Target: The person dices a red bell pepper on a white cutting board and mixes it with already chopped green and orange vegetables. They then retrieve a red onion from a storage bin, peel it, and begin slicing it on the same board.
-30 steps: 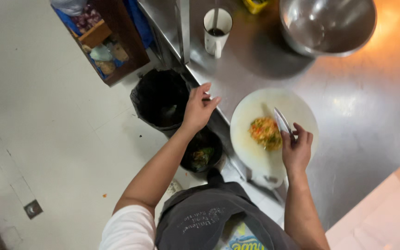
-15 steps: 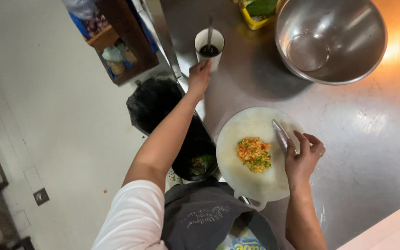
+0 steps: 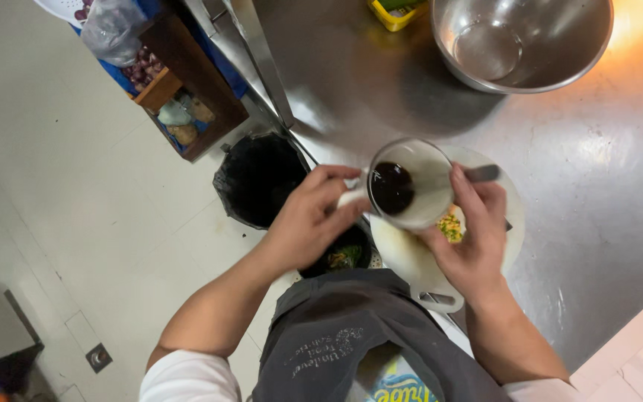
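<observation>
Cup (image 3: 409, 184) of dark sauce — upright above the white board (image 3: 411, 257); left hand (image 3: 308, 219) and right hand (image 3: 474, 234) fingers both gripping it.

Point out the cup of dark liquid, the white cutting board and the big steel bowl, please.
cup of dark liquid (image 3: 391, 187): head view, on the dark liquid inside it.
white cutting board (image 3: 403, 253): head view, on its bare lower-left part.
big steel bowl (image 3: 552, 37): head view, on its inner wall.
</observation>
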